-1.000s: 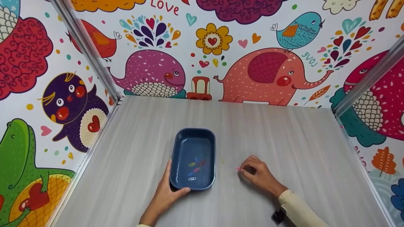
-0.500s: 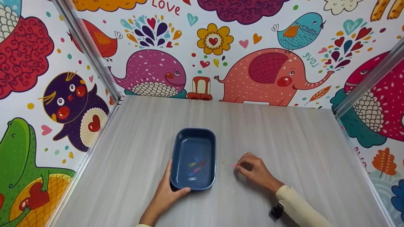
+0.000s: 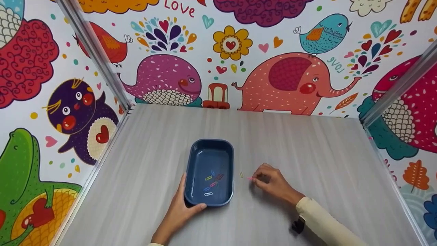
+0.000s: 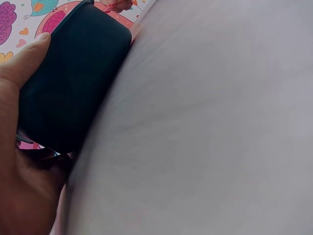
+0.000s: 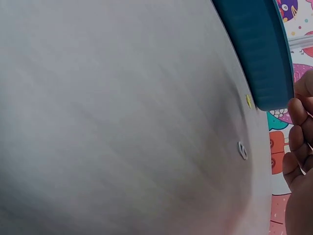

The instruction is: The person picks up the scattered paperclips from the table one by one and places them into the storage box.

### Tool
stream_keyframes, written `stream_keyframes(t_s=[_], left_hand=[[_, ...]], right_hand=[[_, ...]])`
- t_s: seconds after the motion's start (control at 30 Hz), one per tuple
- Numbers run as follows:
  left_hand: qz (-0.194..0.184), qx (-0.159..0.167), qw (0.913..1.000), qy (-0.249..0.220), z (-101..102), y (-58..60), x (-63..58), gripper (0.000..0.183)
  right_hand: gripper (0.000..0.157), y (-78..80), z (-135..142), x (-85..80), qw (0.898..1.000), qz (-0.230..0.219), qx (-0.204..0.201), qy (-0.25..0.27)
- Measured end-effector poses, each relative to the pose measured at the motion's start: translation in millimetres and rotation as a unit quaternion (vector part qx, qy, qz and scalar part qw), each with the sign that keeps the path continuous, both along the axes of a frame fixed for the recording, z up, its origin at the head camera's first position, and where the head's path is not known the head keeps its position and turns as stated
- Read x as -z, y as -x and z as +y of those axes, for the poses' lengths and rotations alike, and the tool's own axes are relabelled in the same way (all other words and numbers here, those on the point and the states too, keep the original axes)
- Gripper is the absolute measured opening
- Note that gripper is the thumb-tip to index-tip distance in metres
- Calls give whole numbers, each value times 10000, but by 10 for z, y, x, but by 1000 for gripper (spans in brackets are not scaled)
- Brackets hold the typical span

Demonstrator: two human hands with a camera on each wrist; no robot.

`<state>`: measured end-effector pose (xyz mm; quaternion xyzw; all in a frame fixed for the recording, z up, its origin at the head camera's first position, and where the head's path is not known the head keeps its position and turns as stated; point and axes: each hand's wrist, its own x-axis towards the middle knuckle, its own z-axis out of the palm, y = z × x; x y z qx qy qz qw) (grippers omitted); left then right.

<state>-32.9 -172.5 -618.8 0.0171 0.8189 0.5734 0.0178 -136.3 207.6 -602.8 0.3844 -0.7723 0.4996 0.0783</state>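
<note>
A dark blue tray (image 3: 209, 160) lies on the table with several coloured paper clips in its near half, among them a white paper clip (image 3: 208, 194). My left hand (image 3: 181, 210) holds the tray at its near left corner, thumb along the near side and fingers along the left wall. To the right of the tray, my right hand (image 3: 275, 181) pinches a pink paper clip (image 3: 250, 178) between thumb and fingertips. Between this hand and the tray, a yellow paper clip (image 3: 241, 174) lies on the table. In the right wrist view, a whitish paper clip (image 5: 242, 151) also lies there.
The pale wood-grain table (image 3: 164, 136) meets a back wall (image 3: 259, 44) printed with cartoon animals. Similar printed panels stand at both sides, with metal strips (image 3: 99, 54) at the corners. A dark object (image 3: 298, 225) sits under the right wrist.
My right hand has moved left toward the tray with the pink paper clip, which is now close to the yellow one. My left hand and the tray stay in place.
</note>
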Motion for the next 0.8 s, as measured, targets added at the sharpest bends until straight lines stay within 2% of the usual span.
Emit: stream_keyframes(t_s=[0.07,0.13,0.37,0.43,0.63,0.8], left_hand=[[20,8,10000,-9,0,-3,2,130],[40,14,10000,-20,1,-5,5,130],[31,29,9999,-97,4,0,8,130],[10,30,9999,-105,4,4,8,130],[9,26,9999,-101,4,4,3,131],[14,24,10000,-94,0,1,1,131]], right_hand=[[27,7,-18,-21,10000,-24,-30,-12],[27,14,-35,-41,10000,-57,-57,-30],[3,39,-95,-121,9994,-53,-112,-324],[2,42,-116,-140,9991,-80,-125,-404],[13,45,-174,-188,9986,-63,-184,-488],[13,59,-239,-226,9981,129,-322,-510]])
